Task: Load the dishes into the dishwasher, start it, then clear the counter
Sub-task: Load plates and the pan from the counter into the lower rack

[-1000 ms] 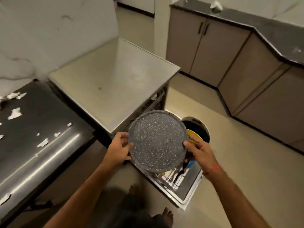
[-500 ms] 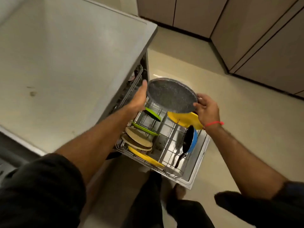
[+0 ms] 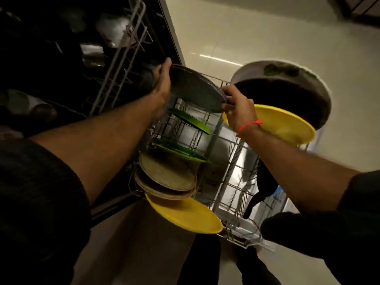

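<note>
Head view: both forearms reach forward and down toward 12 o'clock, over the pulled-out lower rack (image 3: pixel 236 182). The left hand (image 3: pixel 162 87) lies flat against the far-left rim of the grey plate (image 3: pixel 195 89), fingers straight and together, thumb hidden. The right hand (image 3: pixel 238 105) grips the plate's near-right rim, fingers curled round the edge; a red band (image 3: pixel 249 125) circles that wrist.

The plate hangs between the hands above the rack's back end, tilted, its face turned up and toward 7 o'clock; its long axis runs from 10 o'clock to 4 o'clock. Whether its lower edge touches the wires cannot be told.

In the rack, from 12 toward 6 o'clock: two green plates (image 3: pixel 191 120), two tan plates (image 3: pixel 168 173), a yellow plate (image 3: pixel 185 214), all on edge. At 3 o'clock a second yellow plate (image 3: pixel 285 124) leans before a large dark pan (image 3: pixel 287 89). A smaller black pan (image 3: pixel 265 182) stands under the right forearm. The upper rack (image 3: pixel 123 54) sits at 11 o'clock.
</note>
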Demonstrator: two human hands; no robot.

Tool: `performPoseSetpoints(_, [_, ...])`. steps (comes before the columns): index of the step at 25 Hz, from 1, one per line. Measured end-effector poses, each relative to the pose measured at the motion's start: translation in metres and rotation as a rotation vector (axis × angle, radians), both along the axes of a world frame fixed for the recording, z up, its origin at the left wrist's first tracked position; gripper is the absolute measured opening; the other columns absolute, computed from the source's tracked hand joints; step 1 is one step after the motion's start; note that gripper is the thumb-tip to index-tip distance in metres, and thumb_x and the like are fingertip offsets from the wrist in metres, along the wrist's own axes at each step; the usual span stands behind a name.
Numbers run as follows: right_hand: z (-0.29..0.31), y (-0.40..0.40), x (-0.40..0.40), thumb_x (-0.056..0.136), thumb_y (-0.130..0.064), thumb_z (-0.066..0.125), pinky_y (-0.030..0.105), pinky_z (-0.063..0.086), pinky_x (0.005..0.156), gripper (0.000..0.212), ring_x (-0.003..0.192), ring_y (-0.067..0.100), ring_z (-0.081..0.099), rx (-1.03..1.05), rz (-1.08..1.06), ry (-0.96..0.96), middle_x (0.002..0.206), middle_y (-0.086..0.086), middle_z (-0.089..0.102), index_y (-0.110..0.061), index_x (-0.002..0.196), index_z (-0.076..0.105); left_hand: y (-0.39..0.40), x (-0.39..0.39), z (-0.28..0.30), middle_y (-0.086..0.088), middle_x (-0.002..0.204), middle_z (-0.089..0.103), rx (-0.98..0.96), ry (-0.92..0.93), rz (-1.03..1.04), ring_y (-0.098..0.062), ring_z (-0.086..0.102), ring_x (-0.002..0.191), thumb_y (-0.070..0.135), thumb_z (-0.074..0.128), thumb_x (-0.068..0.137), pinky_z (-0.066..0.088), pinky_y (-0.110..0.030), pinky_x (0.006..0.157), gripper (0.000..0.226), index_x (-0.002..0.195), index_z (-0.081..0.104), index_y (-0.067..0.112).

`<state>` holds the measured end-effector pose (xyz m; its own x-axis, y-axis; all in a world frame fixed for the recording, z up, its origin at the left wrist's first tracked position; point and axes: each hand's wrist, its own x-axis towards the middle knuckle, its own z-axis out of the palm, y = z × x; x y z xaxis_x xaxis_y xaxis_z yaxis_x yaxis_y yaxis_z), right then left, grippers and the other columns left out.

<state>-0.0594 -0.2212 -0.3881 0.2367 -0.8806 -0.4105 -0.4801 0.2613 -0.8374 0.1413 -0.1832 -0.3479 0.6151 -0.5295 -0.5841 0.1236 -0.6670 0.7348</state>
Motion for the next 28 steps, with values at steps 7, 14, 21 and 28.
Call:
performPoseSetpoints(7, [-0.029,-0.013,0.026,0.087,-0.043,0.061,0.044,0.048,0.094,0.044,0.1,0.029,0.06,-0.07,0.332,0.378,0.102,0.01,0.062,-0.013,0.119,0.067,-0.001,0.028,-0.047,-0.004,0.145,0.05,0.256,-0.009,-0.148,-0.03,0.047,0.133,0.102,0.029,0.066,0.034,-0.057,0.112,0.112,0.152,0.034,0.03])
performPoseSetpoints(14, [-0.028,-0.006,0.028,0.08,0.021,0.048,0.05,0.046,0.102,0.078,0.123,0.04,0.052,-0.197,0.531,0.43,0.139,0.017,0.05,-0.016,0.147,0.034,0.0,0.021,-0.075,-0.012,0.162,0.033,0.403,-0.121,-0.285,-0.035,0.029,0.149,0.077,0.014,0.095,0.021,-0.056,0.121,0.083,0.158,0.03,0.024])
performPoseSetpoints(21, [0.037,-0.001,-0.016,0.081,0.015,0.047,0.033,0.038,0.112,0.066,0.13,0.029,0.051,-0.305,0.385,0.176,0.139,0.015,0.056,-0.009,0.143,0.049,0.013,-0.002,-0.04,-0.016,0.149,0.05,0.281,-0.379,-0.117,-0.041,0.043,0.138,0.053,0.029,0.106,0.031,-0.049,0.116,0.057,0.149,0.042,0.017])
performPoseSetpoints(28, [0.174,0.075,-0.077,0.092,0.008,0.046,0.038,0.05,0.1,0.047,0.11,0.024,0.064,-0.283,0.505,0.054,0.116,0.005,0.068,-0.013,0.132,0.057,0.128,-0.073,0.124,-0.012,0.141,0.058,0.012,-0.464,-0.11,-0.032,0.052,0.129,0.042,0.041,0.107,0.041,-0.038,0.105,0.045,0.143,0.051,0.017])
